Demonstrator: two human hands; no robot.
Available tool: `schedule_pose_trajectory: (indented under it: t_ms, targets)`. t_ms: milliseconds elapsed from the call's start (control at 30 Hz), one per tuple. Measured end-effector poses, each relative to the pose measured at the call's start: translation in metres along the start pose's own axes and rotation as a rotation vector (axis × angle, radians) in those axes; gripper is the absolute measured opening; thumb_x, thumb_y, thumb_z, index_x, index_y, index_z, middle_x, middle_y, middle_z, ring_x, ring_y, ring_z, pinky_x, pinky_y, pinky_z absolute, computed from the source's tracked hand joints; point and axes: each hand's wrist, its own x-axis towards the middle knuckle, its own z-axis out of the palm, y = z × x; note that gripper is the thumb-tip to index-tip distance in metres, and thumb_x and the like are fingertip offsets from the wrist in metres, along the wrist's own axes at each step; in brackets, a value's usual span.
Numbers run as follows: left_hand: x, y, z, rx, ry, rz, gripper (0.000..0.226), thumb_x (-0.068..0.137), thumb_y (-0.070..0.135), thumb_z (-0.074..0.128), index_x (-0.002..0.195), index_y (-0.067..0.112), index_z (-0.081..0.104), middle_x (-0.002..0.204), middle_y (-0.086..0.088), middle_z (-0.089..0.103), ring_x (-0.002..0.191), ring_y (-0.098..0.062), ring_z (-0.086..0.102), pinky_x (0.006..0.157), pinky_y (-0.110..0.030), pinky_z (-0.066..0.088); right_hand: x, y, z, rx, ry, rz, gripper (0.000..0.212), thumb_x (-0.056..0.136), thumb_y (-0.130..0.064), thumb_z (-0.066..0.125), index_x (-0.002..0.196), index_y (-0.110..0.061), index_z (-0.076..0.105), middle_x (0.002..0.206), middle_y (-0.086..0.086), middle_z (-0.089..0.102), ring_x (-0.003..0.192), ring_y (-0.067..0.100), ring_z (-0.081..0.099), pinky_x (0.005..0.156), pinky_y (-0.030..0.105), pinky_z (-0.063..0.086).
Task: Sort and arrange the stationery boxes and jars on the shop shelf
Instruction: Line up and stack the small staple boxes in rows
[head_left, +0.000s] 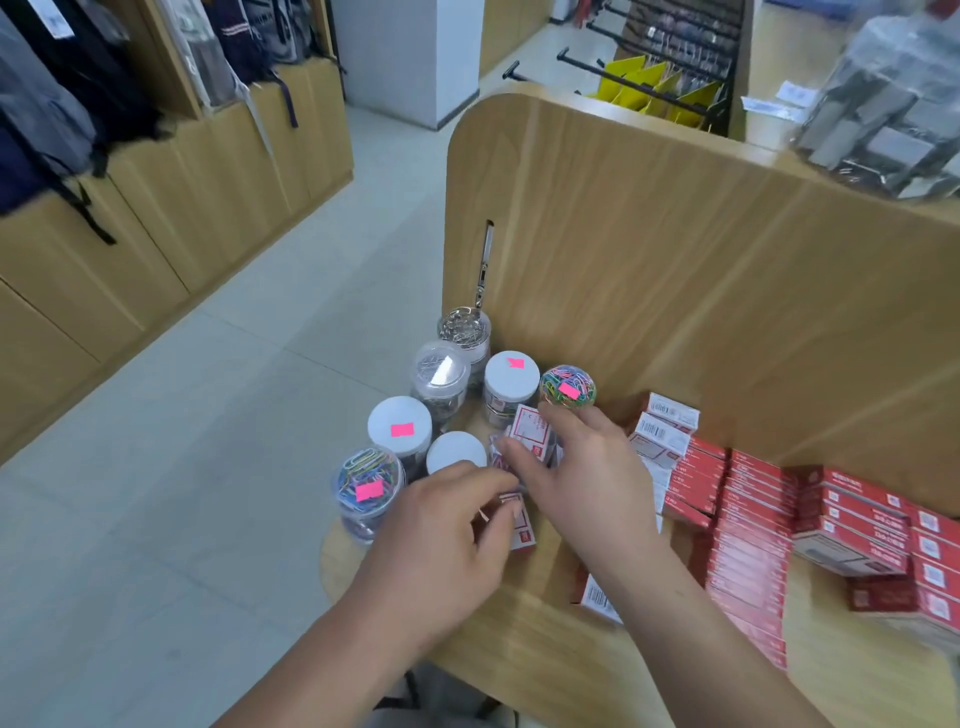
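Observation:
Several clear jars stand at the left end of the wooden shelf (519, 597): two hold coloured paper clips (367, 486) (567, 385), others have white lids (400, 427) (511, 375) with pink tags. My left hand (441, 540) pinches a small red-and-white box (519, 525) lying on the shelf. My right hand (576, 467) grips another small red-and-white box (530, 434), held tilted just in front of the jars. Rows of red stationery boxes (748, 519) fill the shelf to the right.
A tall wooden back panel (675, 249) rises behind the shelf. Loose white-and-red boxes (665, 426) lie at its foot. A plastic-wrapped pack (888, 104) sits on the upper ledge. The tiled aisle floor (234, 415) and bag racks (78, 104) lie left.

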Motion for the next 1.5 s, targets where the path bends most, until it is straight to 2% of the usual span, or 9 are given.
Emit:
schedule_pose_trajectory:
  t_ms: [233,367,500,633,767,967,1133,1333,1500]
  targets:
    - [-0.009,0.001,0.002,-0.036,0.005,0.008,0.008,0.09,0.029,0.066,0.096,0.032,0.07,0.076,0.012,0.06,0.072,-0.006,0.059,0.067,-0.028,0.05,-0.005,-0.002,-0.005,0.011,-0.087,0.022,0.029,0.083,-0.053,0.061,0.082,-0.028,0.048,0.076,-0.007,0.054,0.081,0.024,0.059,0.054,0.033,0.038]
    - [-0.006,0.004,0.006,-0.086,-0.019,-0.007,0.012,0.088,0.026,0.067,0.097,0.031,0.073,0.078,0.018,0.06,0.068,-0.001,0.059,0.063,-0.015,0.043,-0.017,0.01,-0.034,0.182,-0.056,0.079,0.026,0.082,-0.048,0.063,0.103,-0.033,0.065,0.082,-0.011,0.067,0.075,0.012,0.062,0.064,0.038,0.053]
    - [0.008,0.014,0.02,-0.188,-0.012,-0.057,0.016,0.09,0.015,0.072,0.098,0.029,0.074,0.083,0.018,0.065,0.067,-0.006,0.06,0.062,-0.015,0.043,-0.033,0.029,-0.07,0.433,-0.091,0.15,0.044,0.083,-0.031,0.078,0.119,-0.049,0.059,0.105,-0.038,0.062,0.084,0.0,0.069,0.072,0.036,0.059]
    - [0.028,0.029,0.03,-0.424,-0.053,-0.203,0.019,0.098,0.03,0.066,0.112,0.043,0.069,0.093,0.015,0.073,0.077,-0.004,0.066,0.072,-0.02,0.052,-0.043,0.041,-0.09,0.538,-0.167,0.015,0.066,0.087,-0.01,0.076,0.136,-0.047,0.051,0.116,-0.025,0.059,0.091,0.013,0.068,0.074,0.032,0.059]
    - [0.033,0.036,0.038,-0.573,-0.204,-0.243,0.026,0.1,0.026,0.065,0.125,0.029,0.069,0.102,0.012,0.076,0.084,-0.008,0.068,0.073,-0.026,0.049,-0.052,0.052,-0.092,0.592,-0.151,-0.053,0.06,0.086,0.002,0.075,0.135,-0.027,0.06,0.119,-0.011,0.059,0.098,0.018,0.068,0.08,0.025,0.058]
    - [0.037,0.039,0.053,-0.558,-0.268,-0.197,0.027,0.095,0.021,0.066,0.122,0.026,0.069,0.111,0.009,0.076,0.099,-0.017,0.07,0.09,-0.037,0.059,-0.06,0.063,-0.095,0.582,-0.086,0.186,0.027,0.083,-0.016,0.084,0.104,-0.027,0.073,0.086,-0.015,0.066,0.07,-0.001,0.063,0.06,0.009,0.045]
    - [0.048,0.036,0.061,-0.233,-0.142,-0.106,0.025,0.093,0.016,0.071,0.115,0.028,0.072,0.103,0.017,0.07,0.085,-0.003,0.068,0.073,-0.029,0.056,-0.043,0.085,-0.087,0.445,0.036,0.208,0.027,0.082,-0.015,0.083,0.099,-0.029,0.067,0.09,-0.013,0.063,0.073,0.007,0.063,0.064,0.01,0.045]
    - [0.038,0.015,0.047,0.047,-0.037,-0.059,0.015,0.082,0.026,0.073,0.096,0.03,0.072,0.082,0.014,0.066,0.073,-0.008,0.064,0.07,-0.036,0.056,-0.023,0.105,-0.057,0.286,0.07,0.209,0.029,0.085,-0.016,0.081,0.11,-0.021,0.069,0.101,-0.009,0.05,0.07,0.004,0.062,0.078,0.03,0.054]
    - [0.032,0.008,0.052,0.069,-0.082,-0.119,0.016,0.085,0.03,0.075,0.101,0.031,0.073,0.08,0.015,0.061,0.071,-0.005,0.059,0.069,-0.032,0.053,-0.028,0.11,-0.05,0.128,0.057,0.144,0.053,0.088,-0.032,0.074,0.137,-0.038,0.053,0.103,-0.013,0.036,0.076,0.012,0.059,0.06,0.039,0.053]
